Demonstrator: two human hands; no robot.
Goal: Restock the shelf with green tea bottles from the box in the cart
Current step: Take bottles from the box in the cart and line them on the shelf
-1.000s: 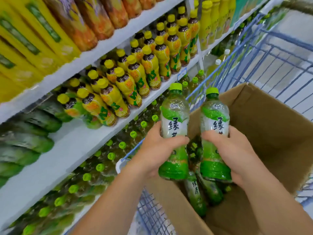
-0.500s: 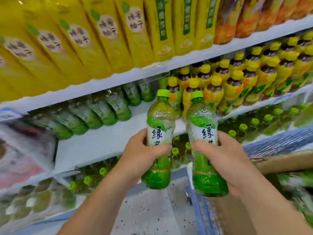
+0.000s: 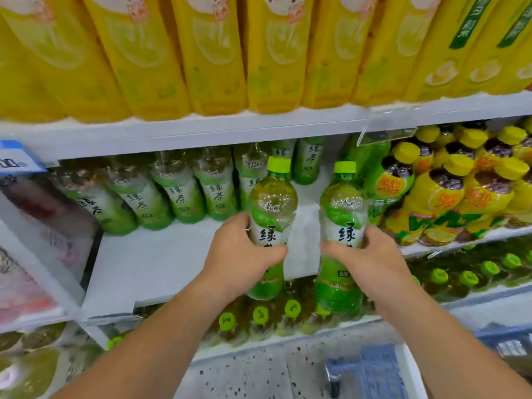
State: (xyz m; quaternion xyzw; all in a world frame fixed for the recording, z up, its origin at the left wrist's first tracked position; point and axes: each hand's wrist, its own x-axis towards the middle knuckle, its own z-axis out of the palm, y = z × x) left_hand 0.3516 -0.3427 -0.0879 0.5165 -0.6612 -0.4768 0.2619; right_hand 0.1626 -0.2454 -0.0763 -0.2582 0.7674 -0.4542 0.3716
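Head view: our left hand (image 3: pixel 239 254) is wrapped round the middle of the left green tea bottle (image 3: pixel 272 203), thumb lying across the front of its white label and the other fingers hidden behind it. Our right hand (image 3: pixel 371 260) grips the right green tea bottle (image 3: pixel 342 203) the same way, thumb over the label. We hold both bottles upright, green caps on top, side by side with a gap between them. They are in the air at the front edge of the white middle shelf (image 3: pixel 161 260), and their bases hang lower than that edge.

On this shelf a bare stretch lies in front of a back row of green tea bottles (image 3: pixel 178 191). Just to the right stand yellow-capped bottles (image 3: pixel 449 197) with yellow labels. Tall yellow bottles (image 3: pixel 213 53) fill the shelf above, and rows of green caps (image 3: pixel 260 313) show on the shelf below. At the bottom we see speckled grey floor (image 3: pixel 247 378) and a corner of the blue cart (image 3: pixel 371 370).

Both our forearms are bare and reach up from the bottom corners, drawing closer together towards the shelf, wrists roughly level
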